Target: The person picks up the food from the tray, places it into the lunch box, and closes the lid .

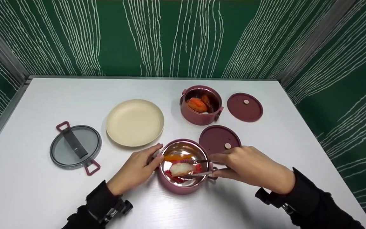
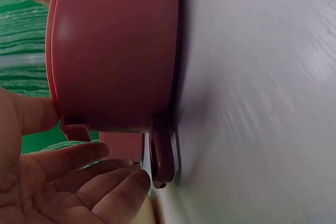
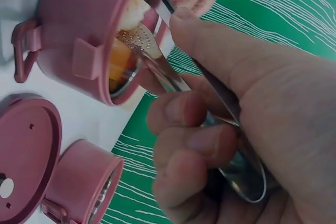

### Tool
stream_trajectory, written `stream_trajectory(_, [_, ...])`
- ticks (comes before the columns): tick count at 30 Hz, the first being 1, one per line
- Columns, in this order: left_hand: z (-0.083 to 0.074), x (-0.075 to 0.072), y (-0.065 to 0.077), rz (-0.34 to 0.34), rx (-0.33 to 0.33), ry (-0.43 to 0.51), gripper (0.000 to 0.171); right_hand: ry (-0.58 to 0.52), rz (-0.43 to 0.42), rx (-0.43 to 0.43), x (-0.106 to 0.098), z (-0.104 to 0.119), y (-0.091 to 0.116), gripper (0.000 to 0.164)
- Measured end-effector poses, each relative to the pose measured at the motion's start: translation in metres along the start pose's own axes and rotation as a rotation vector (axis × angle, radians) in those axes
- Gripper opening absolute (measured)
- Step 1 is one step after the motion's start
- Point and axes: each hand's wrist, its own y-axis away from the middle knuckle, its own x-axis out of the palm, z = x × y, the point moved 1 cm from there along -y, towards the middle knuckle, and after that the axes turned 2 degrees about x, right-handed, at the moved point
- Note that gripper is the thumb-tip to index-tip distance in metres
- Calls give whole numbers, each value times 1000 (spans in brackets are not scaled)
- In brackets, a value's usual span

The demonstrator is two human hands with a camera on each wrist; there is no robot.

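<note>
My right hand [image 1: 245,163] holds metal tongs [image 3: 163,72] with perforated tips, gripping them between thumb and fingers. The tips reach into the near pink pot [image 1: 178,188], one on each side of a whitish piece of food [image 1: 180,169] with a browned edge. Orange [image 1: 178,157] and red pieces lie around it against the shiny inner wall. At the pot's left side, my left hand [image 1: 137,168] rests its thumb on the rim. Its other fingers [image 2: 118,187] extend loosely beside the pot's side clip and hanging handle [image 2: 161,153].
A cream plate [image 1: 134,123] lies behind my left hand, with a grey lid [image 1: 75,146] with red-handled clasps to its left. Farther back stands a second pink pot [image 1: 199,118] containing orange-brown food. Two maroon lids [image 1: 214,140] lie on the right. Green walls bound the white table.
</note>
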Motion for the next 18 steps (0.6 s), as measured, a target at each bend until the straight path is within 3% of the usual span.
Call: stream_trajectory(18, [2, 2, -1, 17, -18, 11, 50, -1, 2, 5, -5, -1, -1, 13])
